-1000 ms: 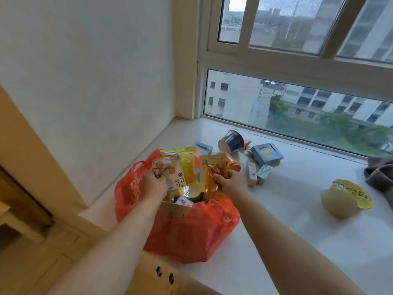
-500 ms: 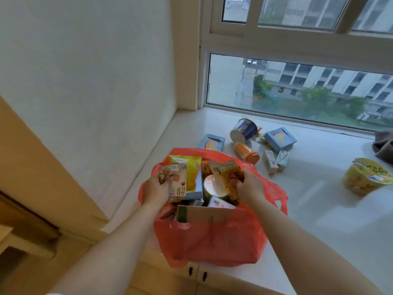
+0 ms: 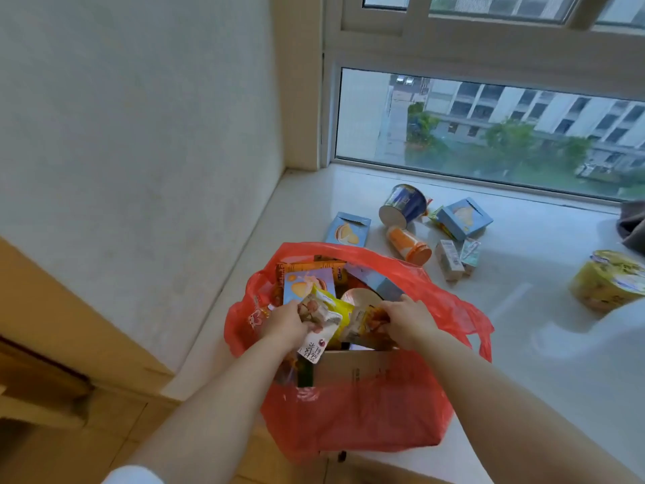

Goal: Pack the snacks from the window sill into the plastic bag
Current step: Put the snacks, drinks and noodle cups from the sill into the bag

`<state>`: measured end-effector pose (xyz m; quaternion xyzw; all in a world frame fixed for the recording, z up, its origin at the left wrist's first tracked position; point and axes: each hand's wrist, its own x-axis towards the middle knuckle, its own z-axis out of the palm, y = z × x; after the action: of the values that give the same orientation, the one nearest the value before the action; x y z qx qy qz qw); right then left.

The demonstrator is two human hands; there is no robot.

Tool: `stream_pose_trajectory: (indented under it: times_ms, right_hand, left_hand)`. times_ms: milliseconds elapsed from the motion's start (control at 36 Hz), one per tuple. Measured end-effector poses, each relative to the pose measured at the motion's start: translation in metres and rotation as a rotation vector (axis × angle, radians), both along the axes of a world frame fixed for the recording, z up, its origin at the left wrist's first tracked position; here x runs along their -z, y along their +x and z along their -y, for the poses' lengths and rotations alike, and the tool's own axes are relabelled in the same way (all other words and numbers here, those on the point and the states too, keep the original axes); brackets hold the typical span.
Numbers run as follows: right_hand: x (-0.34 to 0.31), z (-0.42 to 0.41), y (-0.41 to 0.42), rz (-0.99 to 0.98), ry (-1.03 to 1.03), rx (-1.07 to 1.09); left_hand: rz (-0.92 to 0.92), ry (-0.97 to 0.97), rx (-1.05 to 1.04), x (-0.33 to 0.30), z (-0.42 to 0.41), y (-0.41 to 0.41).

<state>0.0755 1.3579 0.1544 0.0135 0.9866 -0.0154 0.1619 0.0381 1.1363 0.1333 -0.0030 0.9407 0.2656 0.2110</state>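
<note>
Your left hand [image 3: 284,323] grips a white packet [image 3: 319,321] and your right hand [image 3: 406,321] pinches an orange packet [image 3: 368,321] inside the red bag [image 3: 349,413]. It sits on the pale window sill [image 3: 523,344], by the white wall [image 3: 139,134].

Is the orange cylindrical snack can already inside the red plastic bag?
No, the orange cylindrical snack can lies on its side on the sill beyond the red plastic bag.

Over the red plastic bag [image 3: 352,410], the left hand [image 3: 284,324] grips a white snack packet [image 3: 319,324]; the right hand [image 3: 406,321] grips an orange packet [image 3: 370,321]. Behind the bag, an orange cup [image 3: 408,244] lies on the window sill [image 3: 523,309].
</note>
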Motion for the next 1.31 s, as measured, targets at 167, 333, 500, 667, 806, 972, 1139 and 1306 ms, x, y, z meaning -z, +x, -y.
stream_pose_trajectory:
  times_ms: [167, 333, 500, 667, 806, 972, 1139, 1306]
  right_hand:
    - [0.017, 0.002, -0.009, 0.034, 0.054, -0.074]
    - [0.03, 0.01, -0.009, -0.015, -0.017, 0.001]
    - [0.031, 0.008, -0.008, 0.251, -0.079, 0.008]
    - [0.015, 0.002, -0.004, -0.028, -0.1, -0.003]
    - [-0.003, -0.005, 0.001, -0.265, -0.071, -0.005]
    - [-0.023, -0.034, 0.011, -0.384, -0.097, 0.122]
    - [-0.03, -0.092, 0.021, -0.43, -0.147, 0.315]
    - [-0.02, -0.174, 0.026, -0.379, -0.214, 0.438]
  left_hand:
    - [-0.041, -0.025, -0.003, 0.021, -0.001, -0.004]
    - [-0.197, -0.198, 0.0, 0.036, 0.007, -0.003]
    - [0.074, -0.206, 0.162, 0.033, 0.003, -0.004]
    - [-0.056, -0.061, 0.077, 0.01, -0.004, -0.006]
    - [-0.224, -0.194, 0.216, -0.015, -0.027, -0.005]
    - [-0.334, -0.195, 0.29, -0.037, -0.07, -0.007]
    - [-0.424, -0.196, 0.365, -0.056, -0.135, -0.009]
    - [-0.44, -0.186, 0.385, -0.057, -0.226, -0.019]
